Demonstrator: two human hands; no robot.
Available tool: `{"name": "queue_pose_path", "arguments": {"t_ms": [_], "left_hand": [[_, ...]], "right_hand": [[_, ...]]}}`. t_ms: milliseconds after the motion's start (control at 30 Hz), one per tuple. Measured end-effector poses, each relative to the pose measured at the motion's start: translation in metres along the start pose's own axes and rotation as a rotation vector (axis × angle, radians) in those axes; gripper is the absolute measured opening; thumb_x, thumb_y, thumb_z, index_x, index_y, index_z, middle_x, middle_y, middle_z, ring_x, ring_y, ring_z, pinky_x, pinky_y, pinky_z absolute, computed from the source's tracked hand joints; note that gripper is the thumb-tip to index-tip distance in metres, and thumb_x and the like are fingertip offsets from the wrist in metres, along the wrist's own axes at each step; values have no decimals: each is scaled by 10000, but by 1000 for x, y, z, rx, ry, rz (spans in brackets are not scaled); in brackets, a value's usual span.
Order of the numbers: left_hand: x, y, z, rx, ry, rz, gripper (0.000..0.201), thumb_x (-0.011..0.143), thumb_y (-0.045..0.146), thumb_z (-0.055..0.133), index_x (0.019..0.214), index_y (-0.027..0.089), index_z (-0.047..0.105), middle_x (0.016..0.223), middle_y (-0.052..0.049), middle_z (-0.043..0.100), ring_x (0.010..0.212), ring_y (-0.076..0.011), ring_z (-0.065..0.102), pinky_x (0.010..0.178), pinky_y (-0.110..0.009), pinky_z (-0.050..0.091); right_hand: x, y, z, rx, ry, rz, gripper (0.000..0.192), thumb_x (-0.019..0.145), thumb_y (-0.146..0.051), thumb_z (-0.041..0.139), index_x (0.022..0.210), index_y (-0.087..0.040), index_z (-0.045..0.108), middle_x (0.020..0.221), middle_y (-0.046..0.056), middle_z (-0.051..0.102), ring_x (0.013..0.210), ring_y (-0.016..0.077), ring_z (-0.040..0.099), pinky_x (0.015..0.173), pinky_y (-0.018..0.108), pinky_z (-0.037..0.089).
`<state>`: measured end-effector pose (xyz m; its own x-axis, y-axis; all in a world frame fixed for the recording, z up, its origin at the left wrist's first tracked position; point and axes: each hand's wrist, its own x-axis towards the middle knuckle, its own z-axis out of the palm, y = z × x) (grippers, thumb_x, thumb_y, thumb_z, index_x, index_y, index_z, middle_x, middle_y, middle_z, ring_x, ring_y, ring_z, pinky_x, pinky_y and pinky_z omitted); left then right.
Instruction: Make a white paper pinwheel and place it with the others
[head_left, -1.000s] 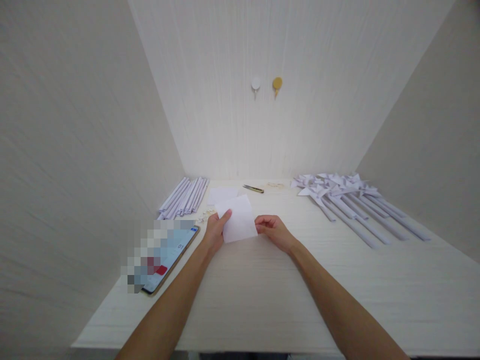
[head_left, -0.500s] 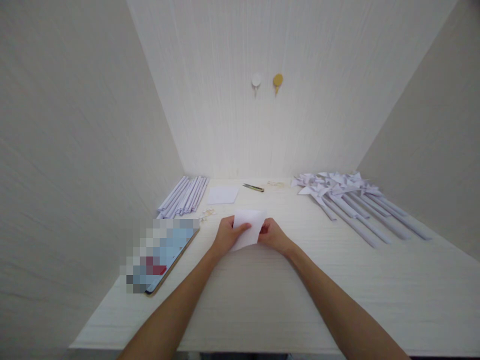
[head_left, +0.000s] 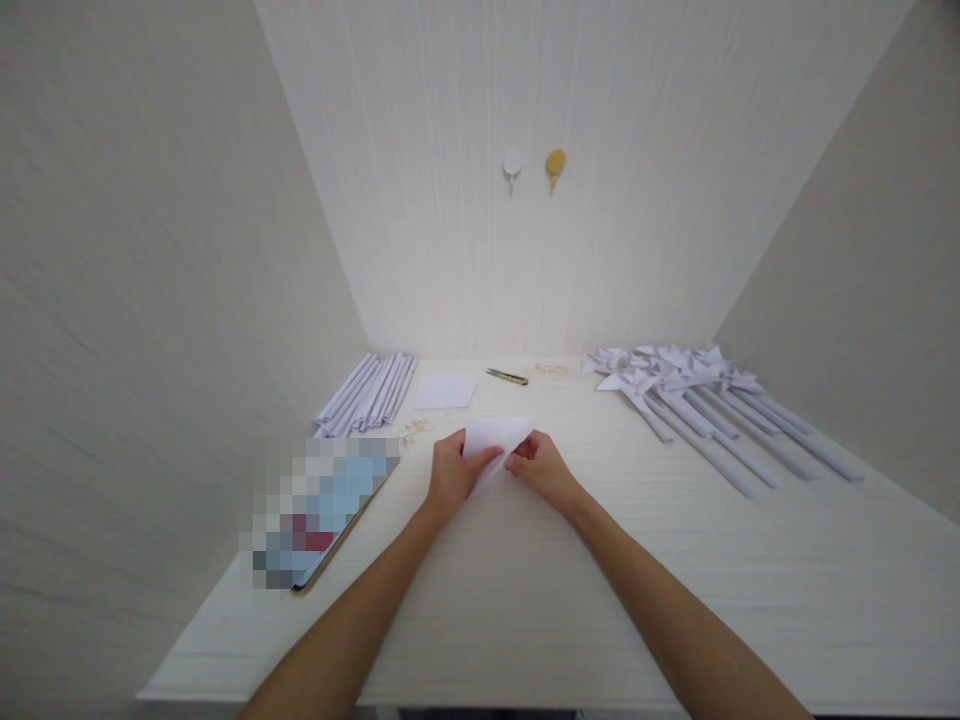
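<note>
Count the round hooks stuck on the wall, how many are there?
2. A white hook sits on the back wall, and a gold hook sits just to its right, both high above the table. None look hidden.

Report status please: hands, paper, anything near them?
Left hand and right hand both pinch the white paper, folded over. Phone lies left of them, apart. Nothing blocks.

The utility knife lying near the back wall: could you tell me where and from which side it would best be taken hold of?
Probably at the middle of the utility knife, from above: it lies flat on the table, slim and long, running left to right, with clear space around it. Which end holds the blade is too small to tell.
</note>
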<state>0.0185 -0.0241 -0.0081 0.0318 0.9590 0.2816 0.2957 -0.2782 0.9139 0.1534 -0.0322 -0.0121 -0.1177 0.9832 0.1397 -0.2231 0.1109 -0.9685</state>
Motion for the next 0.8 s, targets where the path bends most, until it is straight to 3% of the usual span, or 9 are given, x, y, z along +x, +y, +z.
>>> {"name": "queue_pose_path", "arguments": {"t_ms": [167, 367, 667, 800], "left_hand": [[-5, 4, 3, -72, -94, 69, 178, 636, 265, 558, 661, 112, 645, 540, 6, 596, 515, -135, 511, 482, -233, 399], [-6, 9, 3, -93, -108, 131, 228, 707, 224, 455, 680, 111, 651, 587, -17, 629, 532, -139, 533, 516, -245, 426], [-9, 12, 1, -57, -143, 197, 218, 724, 215, 467, 781, 108, 648, 687, -50, 662, 604, -156, 570, 550, -259, 450], [-8, 7, 4, -58, -167, 164, 211, 699, 189, 490, 831, 112, 636, 722, -49, 664, 634, -157, 581, 549, -253, 460]], "right_hand": [[-3, -5, 9, -74, 73, 70, 243, 487, -310, 681, 567, -161, 507, 435, -59, 494, 387, 63, 406, 397, 214, 325], [-4, -3, 11, -67, 94, 88, 249, 522, -325, 676, 611, -145, 528, 462, -56, 493, 405, 56, 390, 404, 211, 303], [-2, 1, 11, -36, 132, 89, 287, 518, -363, 691, 618, -139, 544, 495, -38, 508, 417, 60, 389, 397, 215, 293], [-2, -1, 10, -27, 176, 80, 300, 506, -382, 693, 598, -144, 536, 495, -35, 509, 413, 63, 390, 387, 218, 297]]}}
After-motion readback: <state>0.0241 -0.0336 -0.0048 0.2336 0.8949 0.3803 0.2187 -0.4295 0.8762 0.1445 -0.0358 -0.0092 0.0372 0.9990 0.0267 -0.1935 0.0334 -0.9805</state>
